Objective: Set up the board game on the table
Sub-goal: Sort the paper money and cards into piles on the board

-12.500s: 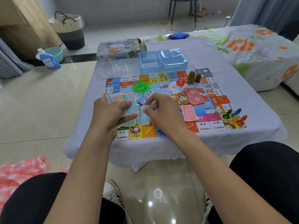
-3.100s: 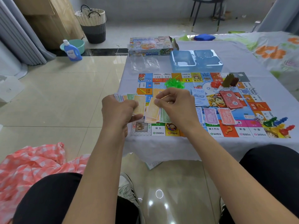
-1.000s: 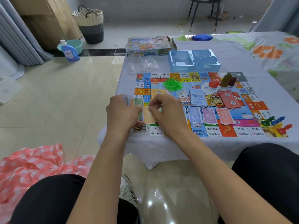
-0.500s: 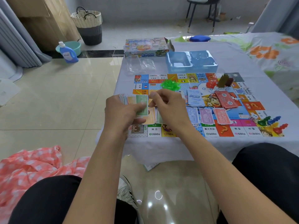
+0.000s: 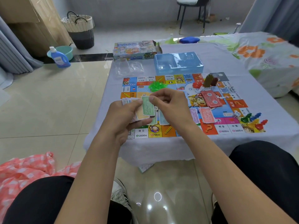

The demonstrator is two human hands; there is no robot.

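The colourful game board (image 5: 229, 101) lies flat on the grey tablecloth. Above its near left part my left hand (image 5: 123, 117) grips a fanned stack of play money (image 5: 140, 113). My right hand (image 5: 171, 105) pinches the top edge of a green 500 note (image 5: 147, 107) on that stack. Sorted piles of notes lie on the board: a green pile (image 5: 162, 119) under my right hand, a purple pile (image 5: 194, 114) and a red pile (image 5: 207, 114) to the right. Green plastic houses (image 5: 156, 84) sit heaped behind my hands.
A red card stack (image 5: 212, 98), red and olive pieces (image 5: 208, 80), a die (image 5: 237, 113) and coloured pawns (image 5: 254, 119) lie on the board. Behind it are a blue plastic tray (image 5: 178, 63), a clear bag (image 5: 129, 68) and the game box (image 5: 135, 50). A pink cloth (image 5: 24, 172) lies at my left knee.
Over the last seconds more note piles have appeared along the board's near edge. My right hand has come back to the stack and now pinches a green note.
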